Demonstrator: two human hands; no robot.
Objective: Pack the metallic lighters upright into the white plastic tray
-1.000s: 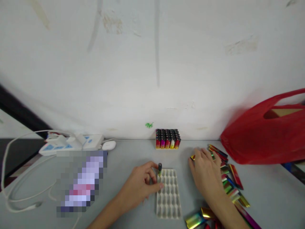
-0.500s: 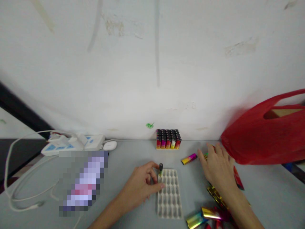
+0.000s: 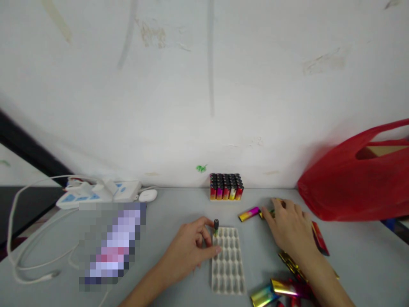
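Note:
The white tray (image 3: 228, 260) with rows of hollow cells lies in front of me. One black-topped battery (image 3: 216, 227) stands upright in its far left corner. My left hand (image 3: 193, 243) grips the tray's left edge, its thumb resting on the cells and its index fingertip against the battery. Over to the right, my right hand (image 3: 289, 224) is palm down with fingers spread over gold batteries, partly hidden beneath it. Just left of its thumb lies a gold-and-magenta battery (image 3: 249, 214), its end close to a gold-and-green one (image 3: 267, 214).
A full block of upright batteries (image 3: 226, 187) stands by the wall. Shiny wrapped pieces (image 3: 289, 288) are heaped at front right, a red piece (image 3: 319, 238) beside my right wrist. A red bag (image 3: 358, 183) sits right; a power strip (image 3: 99, 192), white case (image 3: 148, 195) and cables left.
My right hand has slid a little to the left over the batteries. The gold-and-magenta battery and the gold-and-green one have shifted left. My left hand and the tray have stayed put.

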